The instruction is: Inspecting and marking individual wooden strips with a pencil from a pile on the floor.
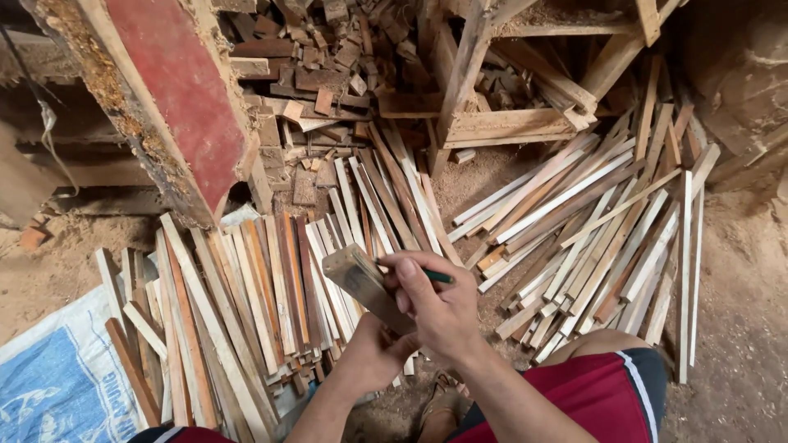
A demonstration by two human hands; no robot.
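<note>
Left hand: my left hand (373, 353), lower centre of the frame, is wrapped from below around the near end of a short wood block (361, 283), holding it up tilted.
Right hand: my right hand (439, 308) sits just right of the block and partly over its near end, fingers pinched shut on a green pencil (433, 276).
Block: it runs from my palms up and left, its far end in mid-frame above the slats on the floor; its top face is turned toward me.
Pencil: it lies across my fingertips, its green end sticking out to the right; I cannot tell whether its tip touches the block.
Left pile: long slats (246, 303) lie side by side on the ground at left and centre, behind and below the block.
Right pile: paler strips (599, 230) fan out at right, well apart from my hands.
Upper left: a red board (185, 90) leans over the slats.
Top centre: small offcuts (320, 57) heaped by a wooden frame (492, 90).
Lower left: a blue-and-white sack (57, 377) on the ground.
Lower right: my knee in red shorts (599, 390).
</note>
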